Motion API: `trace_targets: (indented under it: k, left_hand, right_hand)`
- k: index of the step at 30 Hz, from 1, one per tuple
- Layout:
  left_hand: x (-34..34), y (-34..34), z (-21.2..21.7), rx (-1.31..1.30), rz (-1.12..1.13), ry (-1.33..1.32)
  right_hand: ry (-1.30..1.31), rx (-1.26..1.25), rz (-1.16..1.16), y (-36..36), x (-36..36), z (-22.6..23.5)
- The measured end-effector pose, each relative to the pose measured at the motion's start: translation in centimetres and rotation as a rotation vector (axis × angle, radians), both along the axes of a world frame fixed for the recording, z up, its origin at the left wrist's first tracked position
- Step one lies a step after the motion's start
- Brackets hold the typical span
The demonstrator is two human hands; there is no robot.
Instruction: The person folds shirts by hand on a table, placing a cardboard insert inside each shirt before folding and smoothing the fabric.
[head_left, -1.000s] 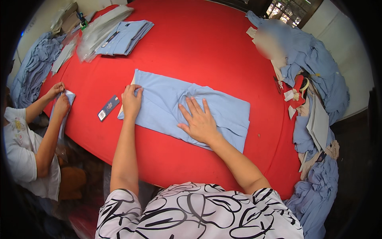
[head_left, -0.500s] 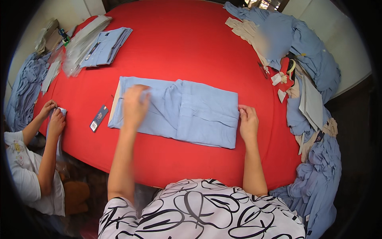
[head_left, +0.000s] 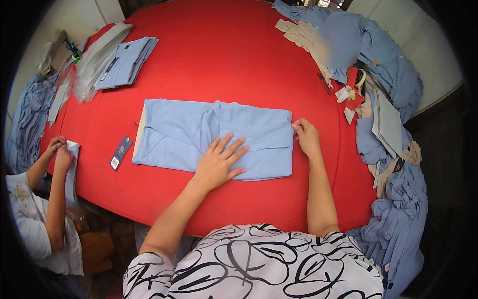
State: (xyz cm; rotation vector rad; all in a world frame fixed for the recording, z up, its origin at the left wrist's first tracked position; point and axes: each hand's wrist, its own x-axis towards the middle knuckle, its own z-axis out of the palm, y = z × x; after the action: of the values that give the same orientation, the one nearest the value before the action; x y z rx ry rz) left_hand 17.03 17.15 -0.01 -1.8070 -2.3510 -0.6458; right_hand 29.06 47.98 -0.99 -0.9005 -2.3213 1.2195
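Observation:
A light-blue shirt [head_left: 174, 124], folded into a long rectangle, lies on the red-covered table [head_left: 209, 65]. A strip of pale board or cloth shows along its left edge. My left hand [head_left: 217, 163] rests flat on the near middle of the shirt, fingers spread. At the shirt's right edge is my right hand [head_left: 306, 137], its fingers curled in a pinch on the cloth's border. To the left of the shirt lies a dark-blue hang tag [head_left: 121, 152] with a white patch.
Folded blue shirts [head_left: 127, 62] lie beside clear plastic bags [head_left: 102, 57] at the far left. Along the right are heaped blue garments [head_left: 391, 60], grey boards [head_left: 387, 119], a tape roll [head_left: 361, 77] and scissors [head_left: 324, 83]. A co-worker's hands [head_left: 60, 152] hold pale cloth at the left edge.
My left hand has moved from the shirt's left part to its near middle and now lies flat. My right hand stays by the right edge. The view has shifted slightly.

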Motion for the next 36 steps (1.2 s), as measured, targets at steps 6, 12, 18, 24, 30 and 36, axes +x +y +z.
trace_targets:
  k: [6, 12, 18, 24, 30, 36]
  left_hand:
    - [1.0, -0.3, -0.3, 0.039, 0.063, -0.018]
    - [2.4, 1.2, 1.1, 0.049, 0.007, 0.038]
    - [3.1, 1.3, 1.1, 0.133, 0.206, -0.13]
    - [3.4, 2.7, 4.3, 0.232, 0.248, -0.647]
    - [0.1, 3.3, 7.9, 0.491, 0.281, -1.346]
    - [-7.4, -4.1, 4.5, 0.531, 0.919, -0.935]
  right_hand:
    - [-0.028, -0.259, -0.046, -3.7, 3.6, 1.5]
    - [0.041, -0.298, -0.09, -6.4, 5.4, 1.0]
    - [0.014, -0.345, 0.1, -5.9, 4.1, 2.3]
    - [0.348, -0.482, 0.252, -9.5, 1.2, 6.7]
    - [0.327, -0.525, 0.569, -14.0, -2.1, 9.9]
    - [0.558, -0.729, 0.578, -14.5, -3.3, 9.3]
